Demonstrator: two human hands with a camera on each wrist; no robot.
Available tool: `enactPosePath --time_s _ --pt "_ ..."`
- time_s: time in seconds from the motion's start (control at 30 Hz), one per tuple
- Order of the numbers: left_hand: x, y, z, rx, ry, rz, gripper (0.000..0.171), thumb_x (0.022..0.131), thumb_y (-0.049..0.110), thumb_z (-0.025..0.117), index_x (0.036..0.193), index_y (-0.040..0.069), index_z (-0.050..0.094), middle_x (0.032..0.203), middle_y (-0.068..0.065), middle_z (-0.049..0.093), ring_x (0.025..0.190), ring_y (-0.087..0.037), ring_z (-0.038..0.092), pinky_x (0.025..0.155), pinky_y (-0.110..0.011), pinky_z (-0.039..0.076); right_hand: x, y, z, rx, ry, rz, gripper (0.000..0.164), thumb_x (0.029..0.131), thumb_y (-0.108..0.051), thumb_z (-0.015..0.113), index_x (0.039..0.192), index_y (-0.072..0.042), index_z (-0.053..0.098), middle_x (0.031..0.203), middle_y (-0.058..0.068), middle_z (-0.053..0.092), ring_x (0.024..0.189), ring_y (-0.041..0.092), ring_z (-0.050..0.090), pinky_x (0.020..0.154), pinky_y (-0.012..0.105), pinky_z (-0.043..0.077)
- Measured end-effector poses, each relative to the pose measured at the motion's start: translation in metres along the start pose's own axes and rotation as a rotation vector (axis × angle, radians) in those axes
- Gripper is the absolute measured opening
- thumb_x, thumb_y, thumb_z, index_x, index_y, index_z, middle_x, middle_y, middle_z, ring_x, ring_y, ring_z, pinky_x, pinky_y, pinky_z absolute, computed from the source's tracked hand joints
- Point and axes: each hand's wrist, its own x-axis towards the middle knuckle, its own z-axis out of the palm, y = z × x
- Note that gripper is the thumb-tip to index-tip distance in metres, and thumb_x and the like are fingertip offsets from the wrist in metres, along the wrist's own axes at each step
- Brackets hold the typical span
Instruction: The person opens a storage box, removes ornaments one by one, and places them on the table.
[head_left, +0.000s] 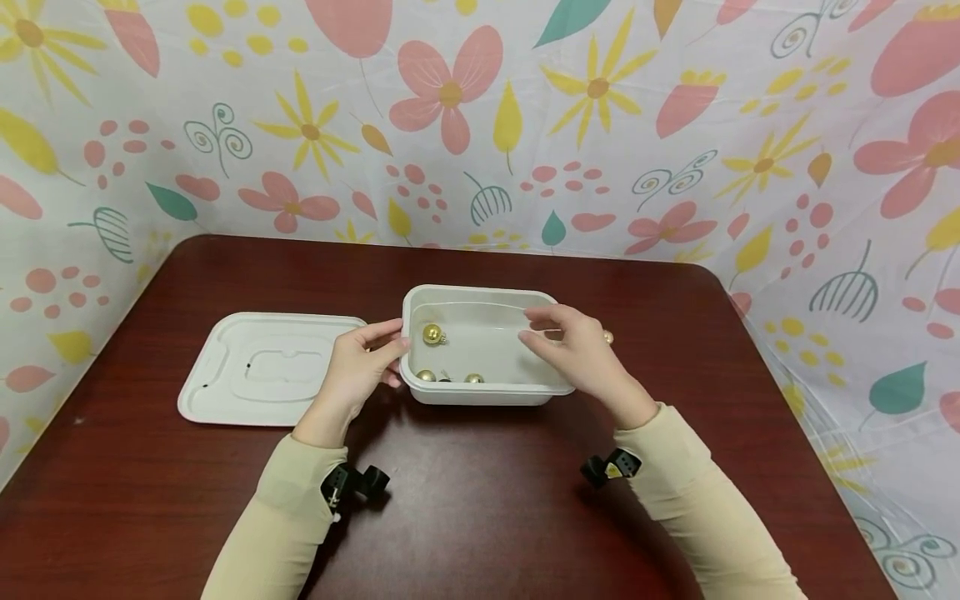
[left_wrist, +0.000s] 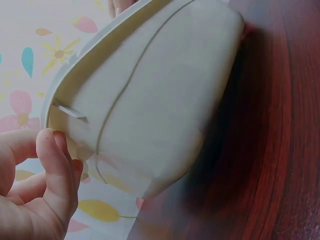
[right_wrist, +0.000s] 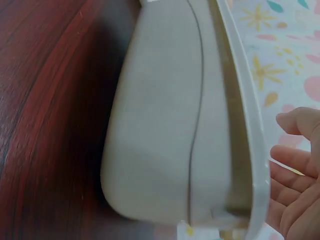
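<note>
A white plastic container [head_left: 487,389] sits uncovered on the table with several small gold ball ornaments inside, one of them a shiny gold ball [head_left: 432,334] near its left wall. My left hand [head_left: 358,367] pinches the left rim, thumb on the edge and fingers curled beneath, as the left wrist view also shows. Over the right end of the container hovers my right hand [head_left: 573,350], fingers relaxed and apart. Nothing shows between them in the right wrist view. Another small gold ball [head_left: 608,337] peeks out just beyond the right hand, partly hidden by it.
Left of the container, a white lid [head_left: 262,408] lies flat on the dark red wooden table [head_left: 480,500], partly behind the left hand. A flower-printed cloth [head_left: 450,167] hangs behind the table and along its sides. Black wrist cameras are strapped over both sleeves.
</note>
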Motion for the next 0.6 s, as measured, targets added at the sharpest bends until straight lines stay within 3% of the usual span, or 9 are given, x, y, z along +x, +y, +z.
enactPosePath --time_s 0.3,0.6 --pt "0.001 -0.001 0.0 0.058 -0.012 0.047 0.038 0.081 0.004 0.062 0.118 -0.003 0.055 0.092 -0.007 0.055 0.049 -0.009 0.054 0.04 -0.02 0.048 0.018 -0.004 0.029 -0.006 -0.171 -0.051 0.037 0.08 -0.022 0.067 0.111 -0.001 0.06 0.108 0.016 0.062 0.093 0.024 0.062 0.081 0.039 0.052" --pt "0.005 -0.009 -0.001 0.129 -0.013 0.029 0.038 0.082 0.008 0.063 0.119 0.001 0.056 0.097 -0.009 0.056 0.051 -0.009 0.053 0.04 -0.022 0.049 0.027 -0.006 0.052 -0.124 -0.42 -0.057 0.041 0.076 -0.03 0.069 0.107 -0.004 0.062 0.1 0.009 0.065 0.089 0.019 0.063 0.079 0.029 0.051"
